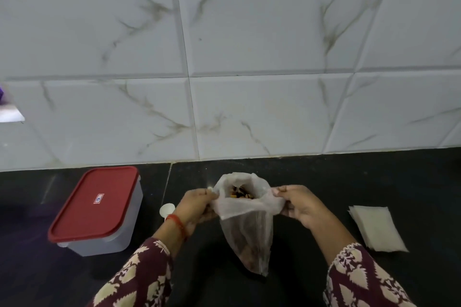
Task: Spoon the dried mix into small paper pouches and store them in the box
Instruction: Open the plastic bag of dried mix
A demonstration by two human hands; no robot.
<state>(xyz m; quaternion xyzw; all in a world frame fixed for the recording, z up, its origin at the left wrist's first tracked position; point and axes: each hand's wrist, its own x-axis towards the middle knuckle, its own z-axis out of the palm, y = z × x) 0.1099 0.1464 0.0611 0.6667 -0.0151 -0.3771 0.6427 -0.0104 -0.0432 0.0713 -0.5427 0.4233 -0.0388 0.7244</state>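
Head view: bag (pixel 245 227) of dried mix (pixel 240 193) stands mid-counter (pixel 324 177), its mouth pulled open by both hands. Left hand (pixel 197 204) and right hand (pixel 301 204) each pinch the rim. Spoon (pixel 166 210) lies behind the left wrist; lidded box (pixel 97 209) sits left, pouches (pixel 376 227) right.

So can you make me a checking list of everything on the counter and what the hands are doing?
Surface: black counter, dark and shiny, meeting the wall at the back.
Job's things: thin see-through bag held open, dried mix showing at its mouth; box with its red lid on, at the left; stack of white paper pouches at the right.
Clutter: small white round thing behind the left wrist, too hidden to name.
Grippers: left hand and right hand each pinch a side of the bag's mouth, pulling it apart.
Cables: nothing seen.
Surroundings: white marble-look wall tiles.
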